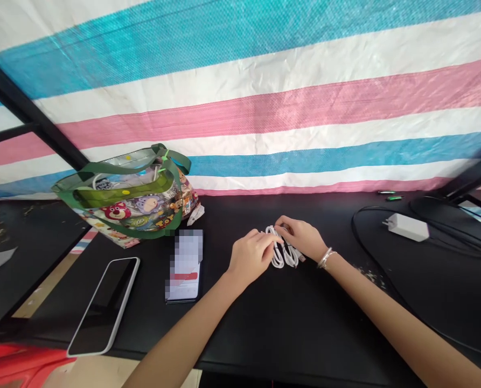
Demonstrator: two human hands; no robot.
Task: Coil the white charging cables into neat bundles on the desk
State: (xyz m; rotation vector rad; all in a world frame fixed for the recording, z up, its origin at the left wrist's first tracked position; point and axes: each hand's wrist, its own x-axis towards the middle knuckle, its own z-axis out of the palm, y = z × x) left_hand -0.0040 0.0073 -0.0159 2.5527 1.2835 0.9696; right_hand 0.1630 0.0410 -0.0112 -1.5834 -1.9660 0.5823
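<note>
A white charging cable [291, 256], looped into bundles with dark ties near their middle, lies on the black table between my two hands. My left hand [251, 257] reaches in from the left, its fingers closed on the near-left loops of the cable. From the right, my right hand [305, 237], with a silvery bracelet at the wrist, has thumb and fingers closed at the far end of the loops. A USB plug end shows just below the right palm. The fingertips of both hands partly hide the cable.
Left of my hands lie a lit phone [186, 269] and a dark phone with a white rim [105, 307]. Behind them stands a cartoon-print bag [139, 207] with green handles. A white power adapter [408, 227], black cable [355, 231] and green pens [394, 198] are at right.
</note>
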